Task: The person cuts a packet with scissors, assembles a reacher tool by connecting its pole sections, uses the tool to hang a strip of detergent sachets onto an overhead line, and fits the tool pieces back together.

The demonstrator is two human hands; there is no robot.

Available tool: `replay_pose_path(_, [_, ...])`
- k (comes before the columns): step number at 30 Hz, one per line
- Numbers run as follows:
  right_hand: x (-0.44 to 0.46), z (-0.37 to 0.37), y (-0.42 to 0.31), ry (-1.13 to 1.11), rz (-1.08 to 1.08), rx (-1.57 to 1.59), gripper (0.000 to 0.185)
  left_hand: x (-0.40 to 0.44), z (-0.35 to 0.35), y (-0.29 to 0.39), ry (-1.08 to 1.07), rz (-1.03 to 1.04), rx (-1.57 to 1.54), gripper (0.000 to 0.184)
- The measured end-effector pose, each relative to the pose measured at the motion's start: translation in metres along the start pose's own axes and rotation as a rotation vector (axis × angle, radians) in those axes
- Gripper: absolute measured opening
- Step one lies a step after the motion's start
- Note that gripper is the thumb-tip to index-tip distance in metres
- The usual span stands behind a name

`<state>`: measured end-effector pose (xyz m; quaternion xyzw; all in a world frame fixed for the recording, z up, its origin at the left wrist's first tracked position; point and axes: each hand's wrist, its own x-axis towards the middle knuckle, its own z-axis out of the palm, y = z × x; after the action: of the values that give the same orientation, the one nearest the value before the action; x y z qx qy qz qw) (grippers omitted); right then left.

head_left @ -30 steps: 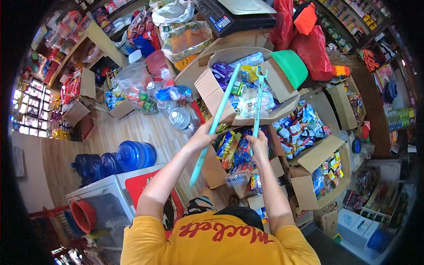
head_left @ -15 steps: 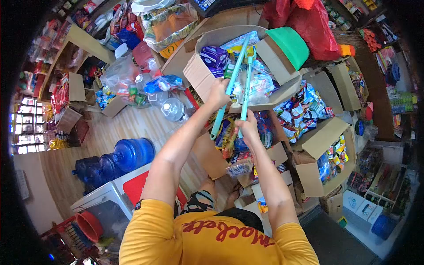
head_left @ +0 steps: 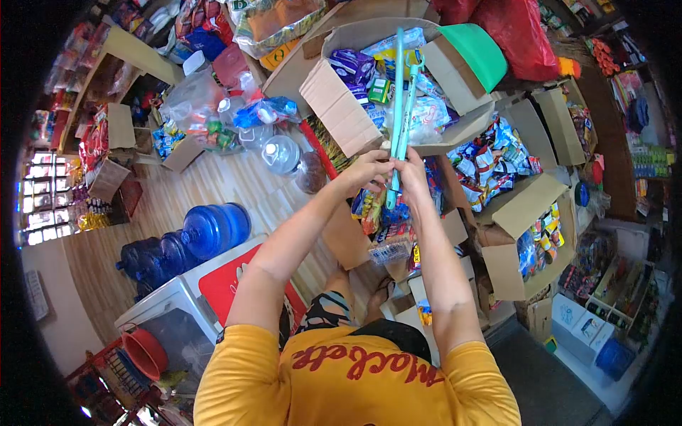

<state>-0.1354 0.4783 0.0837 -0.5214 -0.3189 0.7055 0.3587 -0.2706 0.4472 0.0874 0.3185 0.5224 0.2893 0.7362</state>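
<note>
Two long mint-green plastic sticks [head_left: 402,124] lie side by side, almost parallel, in front of me. One has a wider end with a small opening; what kind of tool they are I cannot tell. My left hand [head_left: 371,172] is closed around their lower part from the left. From the right, my right hand [head_left: 412,175] pinches them at the same height, the fingertips of both hands nearly meeting. Behind the sticks stands an open cardboard box [head_left: 339,106] with purple packs [head_left: 352,67], a green pack [head_left: 380,90] and white plastic bags inside.
Open cartons of sachets [head_left: 490,167] and small packs [head_left: 543,238] stand to the right. A green plastic piece [head_left: 476,57] and a red bag [head_left: 522,42] are at the back. Left are clear bottles [head_left: 280,154] and large blue water jugs [head_left: 215,231] on the floor.
The two sticks have come together from a spread position. My left hand has moved down and right along them, and my right hand has risen slightly to meet it.
</note>
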Motion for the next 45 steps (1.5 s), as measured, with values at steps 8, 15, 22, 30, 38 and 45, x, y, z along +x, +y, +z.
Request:
replay_pose_path(8, [0.019, -0.029, -0.009, 0.131, -0.122, -0.271, 0.04, 0.023, 0.013, -0.021, -0.189, -0.044, -0.457, 0.04])
replay_pose_path(15, [0.026, -0.086, -0.039, 0.165, -0.24, -0.576, 0.053, 0.025, 0.034, 0.004, 0.112, 0.141, -0.298, 0.078])
replay_pose_path(22, [-0.031, -0.225, 0.024, 0.415, -0.116, -0.494, 0.034, -0.001, 0.036, -0.048, 0.241, 0.252, -0.346, 0.051])
replay_pose_path(30, [-0.157, -0.386, 0.361, 0.328, 0.225, -0.835, 0.02, -0.083, 0.072, -0.251, 0.334, -0.214, -0.45, 0.041])
replay_pose_path(38, [-0.215, -0.352, 0.397, 0.36, 0.412, -0.891, 0.031, -0.173, 0.153, -0.379, 0.187, -0.693, -0.605, 0.047])
replay_pose_path(45, [-0.067, -0.348, 0.309, 0.718, -0.285, -1.085, 0.042, -0.178, 0.177, -0.422, 0.225, -0.71, -0.329, 0.04])
